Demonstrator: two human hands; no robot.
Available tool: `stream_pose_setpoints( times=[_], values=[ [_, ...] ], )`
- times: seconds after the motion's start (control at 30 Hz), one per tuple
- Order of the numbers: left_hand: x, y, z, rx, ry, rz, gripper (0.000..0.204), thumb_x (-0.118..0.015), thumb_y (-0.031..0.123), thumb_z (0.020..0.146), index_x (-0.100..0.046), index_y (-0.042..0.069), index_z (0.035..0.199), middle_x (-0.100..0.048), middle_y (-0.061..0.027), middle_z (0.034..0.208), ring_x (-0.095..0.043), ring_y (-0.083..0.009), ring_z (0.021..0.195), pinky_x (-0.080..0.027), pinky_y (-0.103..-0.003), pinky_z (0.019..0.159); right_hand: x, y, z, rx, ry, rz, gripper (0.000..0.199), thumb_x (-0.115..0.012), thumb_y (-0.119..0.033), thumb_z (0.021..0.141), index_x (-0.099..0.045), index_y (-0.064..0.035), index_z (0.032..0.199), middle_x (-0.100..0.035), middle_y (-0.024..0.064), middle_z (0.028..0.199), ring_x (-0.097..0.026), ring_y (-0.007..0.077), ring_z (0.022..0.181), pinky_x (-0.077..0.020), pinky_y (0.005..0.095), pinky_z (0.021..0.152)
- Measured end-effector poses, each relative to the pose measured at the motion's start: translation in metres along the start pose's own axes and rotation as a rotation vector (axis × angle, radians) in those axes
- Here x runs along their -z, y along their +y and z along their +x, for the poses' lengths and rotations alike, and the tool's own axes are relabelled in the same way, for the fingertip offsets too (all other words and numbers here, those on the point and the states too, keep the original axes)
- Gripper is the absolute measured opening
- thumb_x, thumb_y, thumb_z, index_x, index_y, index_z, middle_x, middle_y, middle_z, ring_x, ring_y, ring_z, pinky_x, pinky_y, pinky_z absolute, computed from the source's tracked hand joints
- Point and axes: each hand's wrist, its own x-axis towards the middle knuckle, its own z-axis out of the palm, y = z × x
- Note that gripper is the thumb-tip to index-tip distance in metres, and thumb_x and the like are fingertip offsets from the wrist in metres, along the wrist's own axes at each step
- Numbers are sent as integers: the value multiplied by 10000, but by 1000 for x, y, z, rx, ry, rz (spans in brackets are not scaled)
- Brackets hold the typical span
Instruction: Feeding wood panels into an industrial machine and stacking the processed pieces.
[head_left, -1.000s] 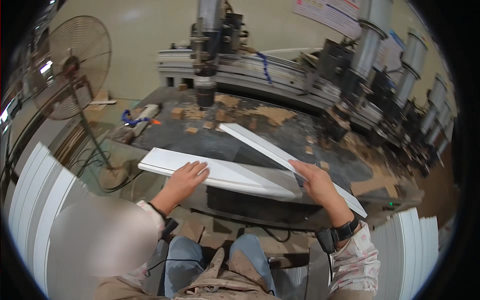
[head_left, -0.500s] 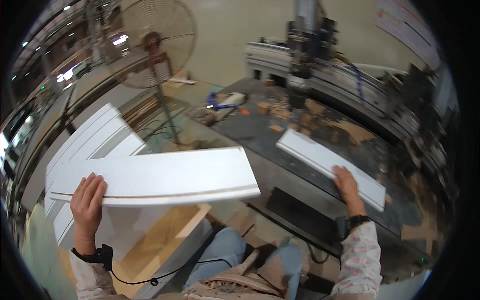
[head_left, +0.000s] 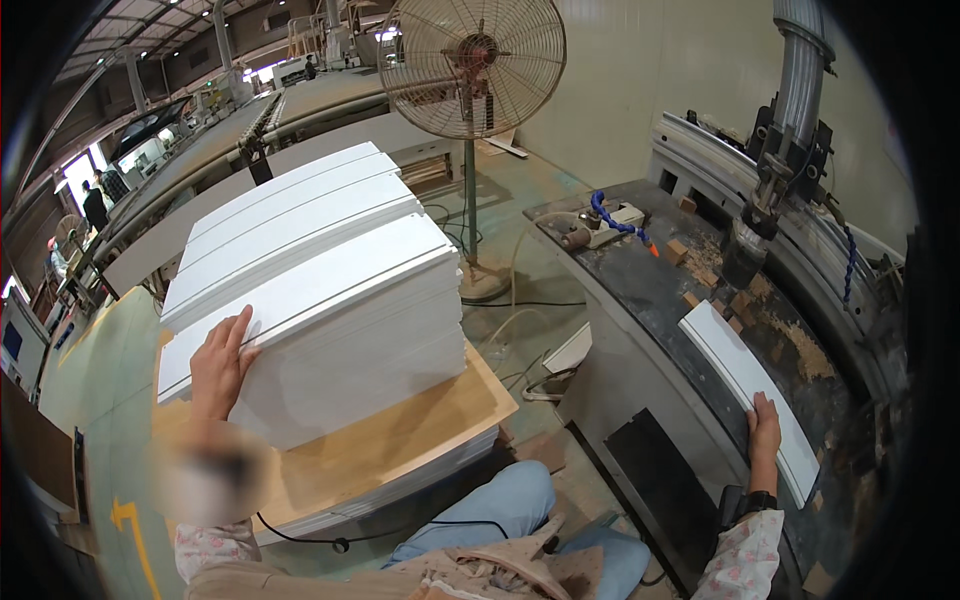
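Observation:
Beside me on the left, a stack of white grooved panels (head_left: 350,360) rests on a wooden board. My left hand (head_left: 222,362) lies on the top panel (head_left: 330,270) near its close edge, fingers stretched over the face and thumb apart at the edge. On the right, a narrower white panel (head_left: 735,350) lies on the machine's dark table (head_left: 640,270), along its near side. My right hand (head_left: 764,425) is closed over that panel's near long edge, with fingers on top. The panel's underside is hidden.
A spindle head (head_left: 750,245) hangs over the table, near wood scraps (head_left: 740,305) and a blue hose (head_left: 615,220). A caged fan (head_left: 472,65) stands behind the stack. A black cable (head_left: 340,545) crosses my lap. People (head_left: 97,205) are far left.
The wide panel in my left hand has come down from the air onto the stack, and my fingers have loosened. My view has turned left. My right hand stays at the narrow panel.

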Motion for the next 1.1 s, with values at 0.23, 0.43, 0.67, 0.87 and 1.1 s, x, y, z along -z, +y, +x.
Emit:
stream_pose_setpoints(
  times=[0.23,0.43,0.67,0.87,1.1],
  values=[
    [-39,-21,12,-23,127,-20,447,-701,254,831,-614,112,1245,-637,-101,1143,-625,-272,1039,-526,-364,839,-1,-3,3,20,15,31,425,-637,-39,884,-561,-62,1301,-556,177,1348,-464,386,1301,-390,423,1063],
    [-46,-93,-44,137,605,110,449,-636,123,910,-529,58,1340,-537,-125,1365,-421,-315,1346,-318,-443,1116,4,0,10,-33,-52,-4,450,-650,-116,879,-552,-47,1313,-558,195,1338,-472,394,1289,-385,420,1067],
    [-133,-305,-248,1153,683,-610,498,-483,426,1004,-534,30,1302,-540,-90,1286,-470,-243,1226,-342,-390,1051,-59,-169,45,142,40,55,526,-662,-244,878,-517,-59,1349,-465,198,1432,-395,363,1358,-310,450,1123],
    [-260,-247,-282,1564,-144,-1405,570,-497,589,917,-499,133,1259,-547,-53,1185,-507,-246,1108,-380,-468,958,-144,-371,43,92,-487,1071,447,-492,-324,1009,-525,-65,1372,-542,121,1388,-470,218,1315,-351,322,1083],
    [-272,-233,-348,1323,-254,-1868,432,-467,481,961,-567,138,1203,-632,-68,1066,-590,-226,893,-487,-465,861,-224,-514,2,-245,-1188,1375,708,-355,-575,1001,-264,-98,1517,-335,101,1543,-383,284,1365,-323,425,1089]
  ],
)
